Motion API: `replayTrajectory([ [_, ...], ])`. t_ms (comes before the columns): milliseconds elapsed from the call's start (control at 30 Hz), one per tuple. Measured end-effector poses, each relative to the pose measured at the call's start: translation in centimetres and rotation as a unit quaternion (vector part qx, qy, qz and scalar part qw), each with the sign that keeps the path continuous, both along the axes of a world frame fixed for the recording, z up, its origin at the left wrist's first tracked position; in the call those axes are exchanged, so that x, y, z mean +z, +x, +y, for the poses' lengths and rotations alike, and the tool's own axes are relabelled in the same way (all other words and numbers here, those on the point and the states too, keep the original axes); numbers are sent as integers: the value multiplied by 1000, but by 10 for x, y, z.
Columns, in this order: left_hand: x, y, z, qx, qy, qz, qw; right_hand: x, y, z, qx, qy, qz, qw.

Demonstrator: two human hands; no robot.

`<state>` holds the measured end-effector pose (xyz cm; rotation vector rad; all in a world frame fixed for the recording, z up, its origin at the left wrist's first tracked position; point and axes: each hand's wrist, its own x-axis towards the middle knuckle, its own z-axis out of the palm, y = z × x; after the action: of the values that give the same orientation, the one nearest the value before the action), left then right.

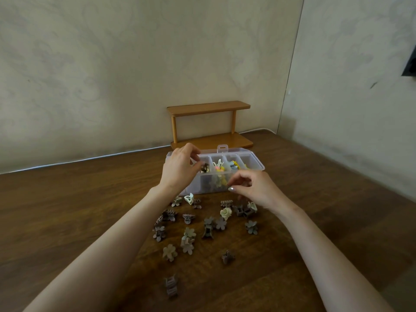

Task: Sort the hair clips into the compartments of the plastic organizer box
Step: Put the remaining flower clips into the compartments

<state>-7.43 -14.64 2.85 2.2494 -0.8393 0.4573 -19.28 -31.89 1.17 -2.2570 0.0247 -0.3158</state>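
While left fingers point(194, 155) pinch a brown clip point(204, 169) over the part-filled box point(256, 166) and right fingers point(242, 177) curl, grasp untellable, many clips point(170, 252) await sorting on the tabletop point(90, 210).

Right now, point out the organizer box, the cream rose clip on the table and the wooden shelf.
organizer box point(251, 159): head view, on the wall of its right-end compartment.
cream rose clip point(225, 212): head view, on the middle of the flower.
wooden shelf point(208, 108): head view, on its top board.
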Motion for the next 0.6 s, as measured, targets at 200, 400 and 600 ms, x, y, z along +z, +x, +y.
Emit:
replayTrajectory([
  [200, -5, -12, 3, -32, 13, -64, 997, 6, 0, -5, 6, -23, 39, 999],
  [400, -18, -40, 5, -121, 44, -91, 987, 14, -9, -10, 76, -35, 124, 989],
  [600, -27, -47, 8, -151, 61, -63, 985, 17, -14, -13, 119, -95, 220, 964],
])
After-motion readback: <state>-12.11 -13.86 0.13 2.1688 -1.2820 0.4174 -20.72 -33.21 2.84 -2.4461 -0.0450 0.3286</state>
